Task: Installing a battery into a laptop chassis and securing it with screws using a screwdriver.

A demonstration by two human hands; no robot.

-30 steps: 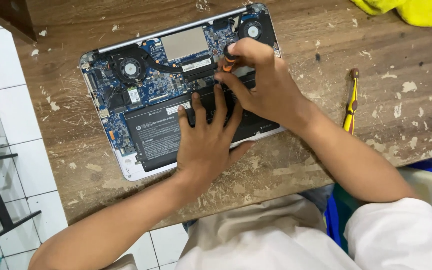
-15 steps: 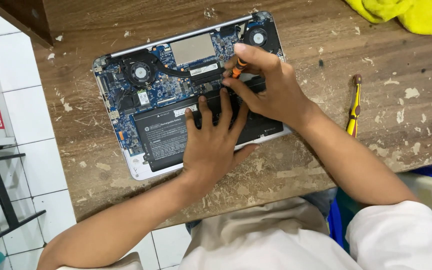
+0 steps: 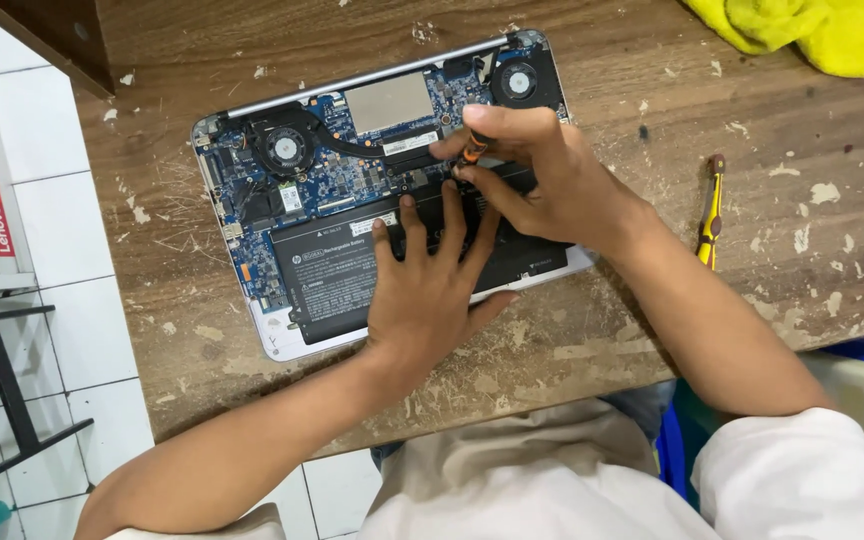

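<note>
An opened laptop (image 3: 252, 290) lies bottom-up on a worn wooden table (image 3: 602, 340), its blue circuit board, two fans and black battery (image 3: 337, 275) exposed. My left hand (image 3: 432, 290) rests flat on the battery, fingers spread. My right hand (image 3: 542, 175) is closed around a small screwdriver with an orange and black handle (image 3: 471, 150), its tip down at the board just above the battery's upper edge, near the middle of the laptop. The tip itself is hidden by my fingers.
A second screwdriver with a yellow handle (image 3: 711, 215) lies on the table right of the laptop. A yellow cloth (image 3: 802, 30) sits at the far right corner. White floor tiles and a black metal frame (image 3: 7, 390) show on the left, below the table edge.
Both hands keep their places on the laptop; only the camera view has shifted a little. The right hand's fingers have shifted slightly on the screwdriver.
</note>
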